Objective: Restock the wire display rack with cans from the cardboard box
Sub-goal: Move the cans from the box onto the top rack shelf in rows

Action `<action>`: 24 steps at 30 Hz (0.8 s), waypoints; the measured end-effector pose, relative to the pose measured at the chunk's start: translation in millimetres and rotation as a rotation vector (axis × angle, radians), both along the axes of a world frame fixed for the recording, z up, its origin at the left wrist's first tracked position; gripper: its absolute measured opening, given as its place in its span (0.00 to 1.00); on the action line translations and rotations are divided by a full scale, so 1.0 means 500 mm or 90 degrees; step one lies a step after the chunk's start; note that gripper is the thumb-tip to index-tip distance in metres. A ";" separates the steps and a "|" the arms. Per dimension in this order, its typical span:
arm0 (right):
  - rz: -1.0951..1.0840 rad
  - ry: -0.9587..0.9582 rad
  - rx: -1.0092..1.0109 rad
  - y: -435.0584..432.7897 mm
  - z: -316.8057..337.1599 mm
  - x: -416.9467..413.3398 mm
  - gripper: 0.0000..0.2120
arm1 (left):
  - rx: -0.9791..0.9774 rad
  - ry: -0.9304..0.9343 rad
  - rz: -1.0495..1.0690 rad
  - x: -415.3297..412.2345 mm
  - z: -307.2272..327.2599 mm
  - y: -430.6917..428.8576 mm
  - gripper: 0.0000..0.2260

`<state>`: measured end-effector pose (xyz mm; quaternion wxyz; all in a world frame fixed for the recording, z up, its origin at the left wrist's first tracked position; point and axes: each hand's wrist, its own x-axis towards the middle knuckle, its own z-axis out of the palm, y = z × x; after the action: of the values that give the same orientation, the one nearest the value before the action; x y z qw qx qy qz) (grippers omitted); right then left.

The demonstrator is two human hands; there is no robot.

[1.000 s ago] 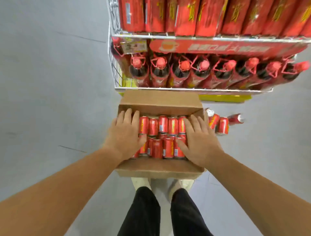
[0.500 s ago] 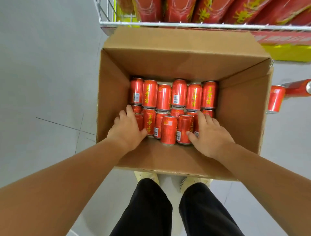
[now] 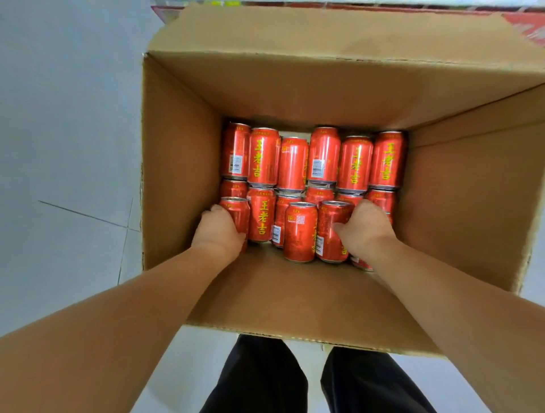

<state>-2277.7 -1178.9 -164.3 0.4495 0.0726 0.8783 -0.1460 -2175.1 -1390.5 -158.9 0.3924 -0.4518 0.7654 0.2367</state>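
An open cardboard box (image 3: 180, 165) fills the view, holding several red cans with yellow lettering lying in rows on its bottom. My left hand (image 3: 218, 230) is deep in the box at the left, its fingers curled round the leftmost front can (image 3: 237, 213). On the right, my right hand (image 3: 364, 228) grips another front can (image 3: 330, 233), thumb on its near side. Between the two hands lie more cans, among them one with a white label (image 3: 300, 233). Of the wire rack only a thin strip (image 3: 354, 3) shows along the top edge.
Grey tiled floor (image 3: 65, 147) lies left of the box. My legs in black trousers (image 3: 256, 380) stand just behind the box's near flap (image 3: 295, 309). A red packaging edge (image 3: 528, 26) shows at the top right.
The camera has dropped much closer to the box. Both hands went from lying flat on the cans to curling round one can each at the front row.
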 end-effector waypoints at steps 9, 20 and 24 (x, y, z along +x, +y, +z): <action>-0.075 -0.114 -0.037 -0.022 -0.024 0.022 0.33 | 0.023 0.076 0.061 0.025 -0.010 0.010 0.38; -0.260 -0.096 -0.209 0.018 0.001 0.053 0.24 | 0.139 0.116 0.123 0.010 0.025 -0.012 0.37; -0.275 -0.085 -0.243 0.017 0.070 0.027 0.23 | 0.192 0.158 0.135 -0.028 0.093 -0.007 0.38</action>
<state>-2264.4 -1170.3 -129.5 0.4700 0.1815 0.7678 -0.3957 -2188.9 -1394.1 -112.4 0.3309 -0.4335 0.7119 0.4424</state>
